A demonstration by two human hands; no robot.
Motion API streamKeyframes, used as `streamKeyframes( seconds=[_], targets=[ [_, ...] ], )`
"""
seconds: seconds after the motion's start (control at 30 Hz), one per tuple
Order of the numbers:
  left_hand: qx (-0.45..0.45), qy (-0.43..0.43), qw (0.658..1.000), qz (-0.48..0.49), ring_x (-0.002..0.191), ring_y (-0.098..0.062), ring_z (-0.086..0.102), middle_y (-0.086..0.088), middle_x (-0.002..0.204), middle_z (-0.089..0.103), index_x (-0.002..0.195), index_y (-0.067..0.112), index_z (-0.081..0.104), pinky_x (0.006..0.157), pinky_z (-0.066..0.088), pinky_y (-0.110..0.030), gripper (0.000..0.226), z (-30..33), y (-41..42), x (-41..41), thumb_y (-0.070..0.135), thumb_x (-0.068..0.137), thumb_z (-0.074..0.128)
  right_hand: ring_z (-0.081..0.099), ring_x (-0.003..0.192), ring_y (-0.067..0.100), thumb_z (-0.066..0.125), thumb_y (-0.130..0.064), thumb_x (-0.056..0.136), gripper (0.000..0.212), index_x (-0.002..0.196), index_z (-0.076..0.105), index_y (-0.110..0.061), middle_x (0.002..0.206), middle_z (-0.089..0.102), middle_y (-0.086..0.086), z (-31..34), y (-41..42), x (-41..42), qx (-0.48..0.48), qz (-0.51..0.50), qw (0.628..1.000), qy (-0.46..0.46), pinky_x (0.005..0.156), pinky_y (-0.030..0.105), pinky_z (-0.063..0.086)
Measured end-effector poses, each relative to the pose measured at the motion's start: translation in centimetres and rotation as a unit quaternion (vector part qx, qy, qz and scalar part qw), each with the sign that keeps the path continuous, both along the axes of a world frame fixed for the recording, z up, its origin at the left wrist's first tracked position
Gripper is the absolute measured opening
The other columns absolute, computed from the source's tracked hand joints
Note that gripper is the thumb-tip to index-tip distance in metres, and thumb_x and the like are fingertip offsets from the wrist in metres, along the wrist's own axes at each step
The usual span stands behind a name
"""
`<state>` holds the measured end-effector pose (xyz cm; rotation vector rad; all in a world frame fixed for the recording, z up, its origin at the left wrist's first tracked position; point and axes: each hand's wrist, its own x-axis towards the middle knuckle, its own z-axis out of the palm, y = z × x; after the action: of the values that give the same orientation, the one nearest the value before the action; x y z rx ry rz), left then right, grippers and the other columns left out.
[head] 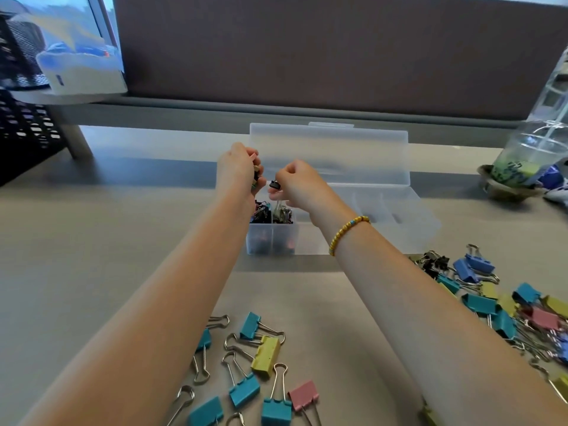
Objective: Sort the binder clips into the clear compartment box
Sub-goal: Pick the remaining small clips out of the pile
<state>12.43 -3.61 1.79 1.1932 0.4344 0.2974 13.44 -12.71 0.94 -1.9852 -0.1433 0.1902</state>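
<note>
A clear compartment box stands open mid-desk, its lid upright behind it. Its two leftmost compartments hold small dark binder clips. My left hand hovers above those compartments, fingers curled round several small clips. Just to its right, my right hand pinches one small black clip over the box. Larger teal, yellow and pink clips lie loose on the desk near me. A bigger mixed pile of clips lies at the right.
A plastic cup stands on a saucer at the back right. At the back left are a monitor stand, a white device and a black mesh organiser. A brown partition runs behind the desk.
</note>
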Motion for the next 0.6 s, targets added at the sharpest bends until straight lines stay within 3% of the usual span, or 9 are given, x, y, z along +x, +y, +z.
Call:
streamKeyframes(
  seconds=[0.1, 0.17, 0.23, 0.33, 0.4, 0.53, 0.6],
  targets=[
    [0.002, -0.004, 1.0, -0.003, 0.056, -0.011, 0.04, -0.001, 0.062, 0.043, 0.07, 0.014, 0.044, 0.049, 0.035, -0.02, 0.03, -0.2, -0.1, 0.1, 0.01, 0.093, 0.026, 0.064, 0.092, 0.027, 0.042, -0.012, 0.093, 0.019, 0.075, 0.045, -0.016, 0.094, 0.067, 0.013, -0.3, -0.5, 0.2, -0.095, -0.007, 0.994, -0.053, 0.077, 0.037, 0.051],
    [0.005, -0.006, 1.0, -0.011, 0.056, -0.011, 0.039, -0.001, 0.063, 0.042, 0.07, 0.013, 0.043, 0.048, 0.034, -0.019, 0.029, -0.2, -0.2, 0.1, 0.009, 0.093, 0.026, 0.058, 0.091, 0.025, 0.048, -0.016, 0.093, 0.015, 0.085, 0.061, -0.013, 0.091, 0.062, 0.008, -0.3, -1.0, 0.4, -0.172, 0.018, 0.982, -0.073, 0.073, 0.031, 0.044],
    [0.012, -0.004, 1.0, -0.024, 0.057, -0.011, 0.039, -0.001, 0.063, 0.042, 0.071, 0.013, 0.043, 0.049, 0.035, -0.02, 0.028, -0.3, -0.3, 0.3, 0.008, 0.092, 0.027, 0.053, 0.094, 0.018, 0.049, -0.015, 0.094, 0.022, 0.105, 0.067, -0.01, 0.096, 0.059, 0.004, -0.5, -1.4, 0.5, -0.194, 0.047, 0.978, -0.06, 0.078, 0.026, 0.04],
    [0.037, 0.007, 0.998, -0.043, 0.057, -0.012, 0.039, -0.002, 0.063, 0.042, 0.069, 0.013, 0.044, 0.05, 0.035, -0.021, 0.028, -0.5, -0.9, 0.6, 0.007, 0.091, 0.028, 0.051, 0.096, 0.016, 0.043, -0.006, 0.093, 0.029, 0.115, 0.061, -0.009, 0.105, 0.06, 0.006, -0.8, -2.0, 0.7, -0.06, 0.003, 0.997, -0.054, 0.082, 0.026, 0.041],
    [0.067, 0.018, 0.996, -0.059, 0.057, -0.012, 0.039, -0.002, 0.062, 0.042, 0.066, 0.013, 0.044, 0.05, 0.035, -0.022, 0.03, -0.9, -1.3, 1.1, 0.006, 0.091, 0.03, 0.054, 0.089, 0.015, 0.039, -0.003, 0.092, 0.027, 0.109, 0.058, -0.013, 0.102, 0.061, 0.007, -1.0, -2.4, 0.8, 0.033, -0.049, 0.997, -0.042, 0.068, 0.021, 0.041],
    [0.162, 0.031, 0.98, -0.112, 0.055, -0.013, 0.042, -0.005, 0.063, 0.045, 0.068, 0.01, 0.047, 0.048, 0.039, -0.02, 0.03, -2.1, -1.5, 1.7, 0.003, 0.093, 0.032, 0.054, 0.072, 0.007, 0.032, 0.001, 0.091, 0.028, 0.098, 0.054, -0.014, 0.095, 0.062, 0.005, -1.3, -3.0, 0.9, 0.124, -0.098, 0.987, -0.024, 0.058, 0.017, 0.037],
    [0.244, 0.039, 0.961, -0.128, 0.063, -0.018, 0.05, -0.006, 0.07, 0.05, 0.077, 0.009, 0.051, 0.057, 0.046, -0.024, 0.026, -2.5, -1.5, 1.7, 0.007, 0.094, 0.032, 0.054, 0.072, 0.008, 0.03, 0.001, 0.091, 0.029, 0.097, 0.055, -0.014, 0.094, 0.062, 0.005, -1.3, -3.2, 1.0, 0.135, -0.106, 0.985, -0.029, 0.058, 0.017, 0.037]
  ],
)
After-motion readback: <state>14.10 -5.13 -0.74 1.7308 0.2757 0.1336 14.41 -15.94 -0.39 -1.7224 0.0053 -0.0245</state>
